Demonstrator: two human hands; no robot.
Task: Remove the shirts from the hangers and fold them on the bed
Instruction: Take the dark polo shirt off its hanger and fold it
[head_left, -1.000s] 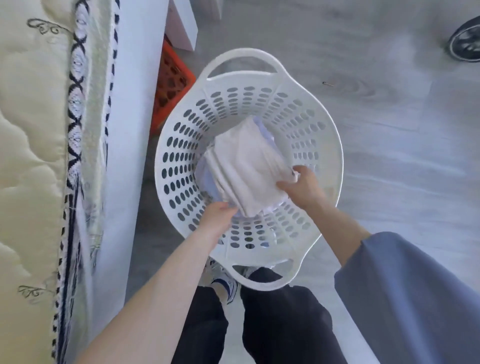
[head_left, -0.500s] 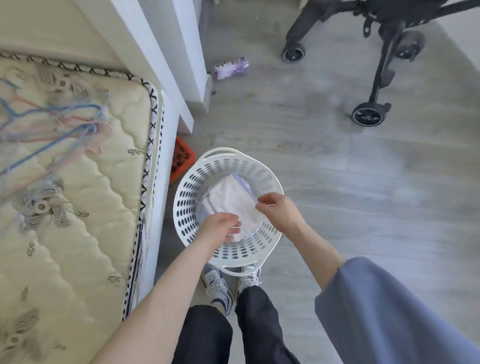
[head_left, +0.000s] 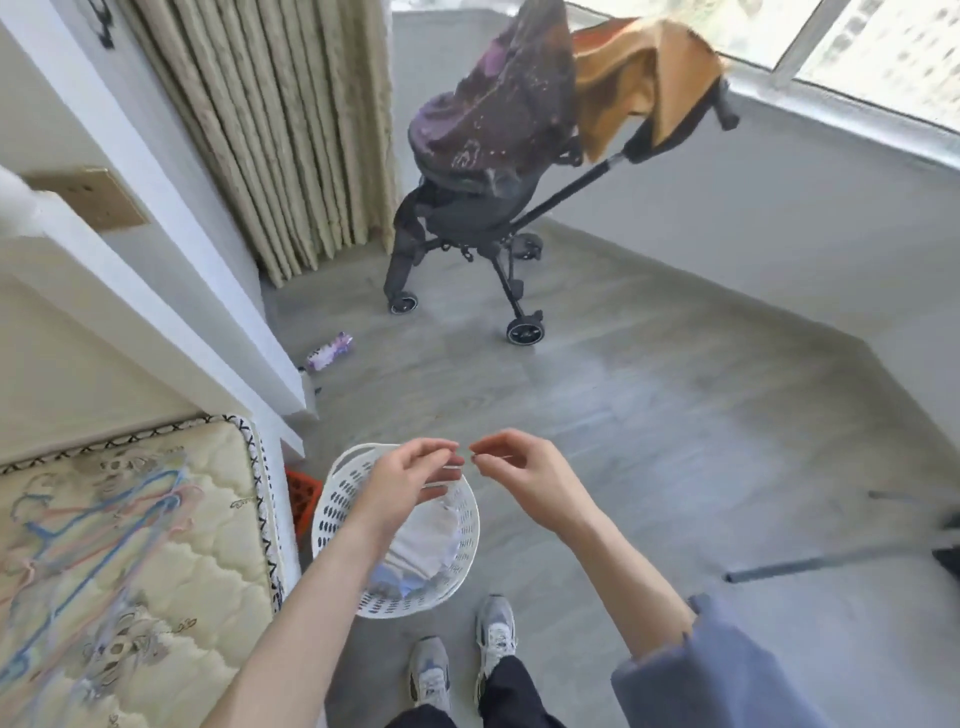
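At far left, a corner of the bed (head_left: 218, 519): quilted cream mattress with stitched scrollwork and black-and-white woven edging. On top, a loose tangle of thin hangers (head_left: 104, 519) in blue and pink, all bare, so the unhanging step judged done. Tucked under the bed edge, an orange slotted plastic crate (head_left: 300, 496).

Just beside the bed, on the grey wood-look floor (head_left: 519, 395), a round white plastic laundry basket (head_left: 332, 499), walls pierced with oval holes. Inside it, the folded shirts (head_left: 428, 538): soft white cloth on top, pale lilac-blue beneath, stacked flat. Not on the bed, then, but in the basket, probably for carrying away.

Above the basket, the left hand (head_left: 410, 483) on a bare forearm, grip loose, fingers gently curled, nothing visible in it. Close by, fingertips almost meeting, the right hand (head_left: 524, 478) with a blue sleeve pushed up. Grip with thumb and forefinger tips drawn together; impossible to tell whether anything fine is pinched there. Both raised clear of the shirts, suggesting no further need to hold the stack. Below, 2 grey sneakers (head_left: 496, 631).

Farther back, a dark fabric stroller (head_left: 483, 171) on small black wheels, with a rust-orange cloth (head_left: 639, 78) draped over its handle, perhaps airing near the window (head_left: 883, 47).
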